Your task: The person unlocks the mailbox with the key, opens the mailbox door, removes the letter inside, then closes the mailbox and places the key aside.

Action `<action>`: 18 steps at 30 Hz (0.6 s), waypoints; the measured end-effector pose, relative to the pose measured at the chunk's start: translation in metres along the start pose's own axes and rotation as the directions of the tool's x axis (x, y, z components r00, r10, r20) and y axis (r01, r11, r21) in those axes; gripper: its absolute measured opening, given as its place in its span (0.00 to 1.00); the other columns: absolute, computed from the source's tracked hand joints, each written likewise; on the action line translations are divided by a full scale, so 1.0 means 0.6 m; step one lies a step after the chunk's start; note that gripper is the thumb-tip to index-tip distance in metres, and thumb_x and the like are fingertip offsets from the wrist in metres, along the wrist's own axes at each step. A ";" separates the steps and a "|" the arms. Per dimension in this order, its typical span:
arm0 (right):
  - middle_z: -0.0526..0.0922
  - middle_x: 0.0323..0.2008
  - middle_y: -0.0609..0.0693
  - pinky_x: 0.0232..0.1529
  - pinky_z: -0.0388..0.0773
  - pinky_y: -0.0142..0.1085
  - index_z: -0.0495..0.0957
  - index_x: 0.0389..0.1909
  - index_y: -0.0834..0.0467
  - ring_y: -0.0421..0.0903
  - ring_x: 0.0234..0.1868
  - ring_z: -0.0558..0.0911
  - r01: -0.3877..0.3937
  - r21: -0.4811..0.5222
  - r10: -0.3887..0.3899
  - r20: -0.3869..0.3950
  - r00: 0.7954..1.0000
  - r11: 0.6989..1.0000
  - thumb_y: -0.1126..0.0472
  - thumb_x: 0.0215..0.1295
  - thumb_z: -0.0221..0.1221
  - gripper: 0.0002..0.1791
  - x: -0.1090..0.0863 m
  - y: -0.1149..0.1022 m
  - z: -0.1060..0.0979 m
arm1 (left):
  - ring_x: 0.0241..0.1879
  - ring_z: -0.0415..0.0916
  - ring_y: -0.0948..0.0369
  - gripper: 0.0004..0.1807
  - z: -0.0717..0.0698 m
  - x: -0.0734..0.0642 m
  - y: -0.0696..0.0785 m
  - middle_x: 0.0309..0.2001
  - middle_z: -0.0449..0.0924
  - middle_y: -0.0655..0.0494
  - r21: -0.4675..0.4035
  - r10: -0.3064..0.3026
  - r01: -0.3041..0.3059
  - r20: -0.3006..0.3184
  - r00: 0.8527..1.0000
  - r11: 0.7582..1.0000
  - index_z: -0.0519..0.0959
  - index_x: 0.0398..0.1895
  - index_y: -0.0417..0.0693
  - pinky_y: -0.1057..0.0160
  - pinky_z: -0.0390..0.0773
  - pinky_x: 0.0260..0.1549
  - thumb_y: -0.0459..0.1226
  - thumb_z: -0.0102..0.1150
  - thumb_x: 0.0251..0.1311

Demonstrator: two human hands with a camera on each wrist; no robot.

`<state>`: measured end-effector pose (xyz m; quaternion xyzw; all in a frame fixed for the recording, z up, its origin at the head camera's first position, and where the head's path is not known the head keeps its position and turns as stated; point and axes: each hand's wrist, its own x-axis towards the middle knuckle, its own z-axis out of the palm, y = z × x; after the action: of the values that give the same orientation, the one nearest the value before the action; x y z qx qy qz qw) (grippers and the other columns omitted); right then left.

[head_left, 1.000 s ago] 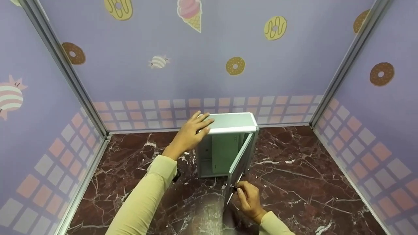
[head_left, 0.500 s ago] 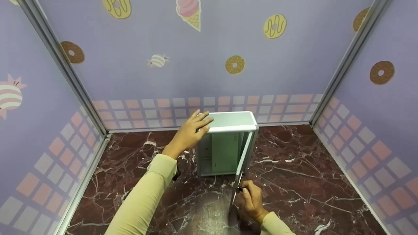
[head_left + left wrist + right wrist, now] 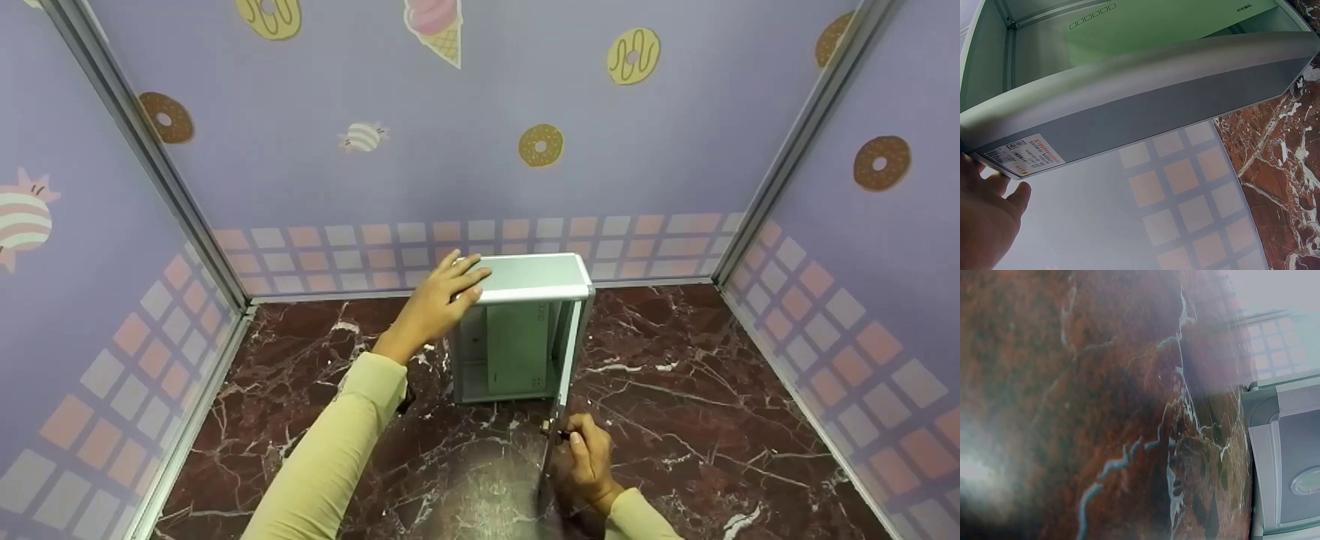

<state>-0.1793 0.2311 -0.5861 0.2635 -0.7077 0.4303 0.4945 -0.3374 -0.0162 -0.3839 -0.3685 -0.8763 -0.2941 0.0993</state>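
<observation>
Head view: a silver-grey, upright rectangular metal-looking box [image 3: 529,274] stands on a dark-red, white-veined marbled surface [image 3: 675,390]. Its thin grey door [image 3: 569,352] juts forward from the box's right edge. Inside the box, a pale-green rectangular sheet [image 3: 517,349], possibly an envelope, printed with small squares.

Left hand [image 3: 436,300]: fingers spread, resting on the box's top left corner. Right hand [image 3: 591,454]: in front of the box, thumb and curled finger pinching a small dark key-like piece [image 3: 565,434] at the door's free end. A brass-coloured latch [image 3: 546,426] shows opposite it.

Progress, my judgement: midway. Door away from the frame, sheet exposed; fastening the door would be left. Neither hand touches the sheet.

Around: lilac printed wall [image 3: 337,90] behind the box; white barcode label [image 3: 1026,154] on the box beside the left hand. In the way: the door, between right hand and box interior.
</observation>
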 end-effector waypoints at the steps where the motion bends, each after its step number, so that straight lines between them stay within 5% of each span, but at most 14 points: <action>1: 0.72 0.19 0.50 0.19 0.70 0.30 0.72 0.25 0.64 0.39 0.19 0.70 0.007 0.008 -0.007 -0.001 1.000 1.000 0.75 0.43 0.41 0.11 0.001 0.000 0.000 | 0.75 0.41 0.55 0.25 0.000 -0.001 -0.001 0.74 0.54 0.65 0.003 0.002 -0.002 -0.003 1.000 1.000 0.69 0.70 0.61 0.39 0.47 0.68 0.54 0.41 0.74; 9: 0.74 0.22 0.52 0.20 0.71 0.33 0.74 0.25 0.65 0.43 0.19 0.72 0.075 0.100 -0.075 -0.006 0.997 0.992 0.77 0.45 0.37 0.16 0.005 -0.002 -0.008 | 0.75 0.44 0.52 0.24 0.000 -0.013 -0.006 0.73 0.58 0.58 -0.001 0.017 -0.017 -0.023 1.000 1.000 0.71 0.69 0.57 0.42 0.48 0.68 0.51 0.43 0.74; 18: 0.73 0.21 0.48 0.18 0.68 0.33 0.74 0.23 0.62 0.43 0.17 0.70 0.058 0.063 -0.057 -0.020 0.998 0.996 0.76 0.44 0.36 0.17 0.008 0.007 -0.023 | 0.75 0.43 0.54 0.25 -0.001 -0.007 -0.003 0.74 0.55 0.62 0.017 0.004 -0.004 -0.012 1.000 1.000 0.70 0.70 0.60 0.41 0.47 0.68 0.52 0.42 0.74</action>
<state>-0.1780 0.2452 -0.5812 0.2958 -0.6812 0.4406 0.5043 -0.3357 -0.0203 -0.3861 -0.3675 -0.8774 -0.2886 0.1084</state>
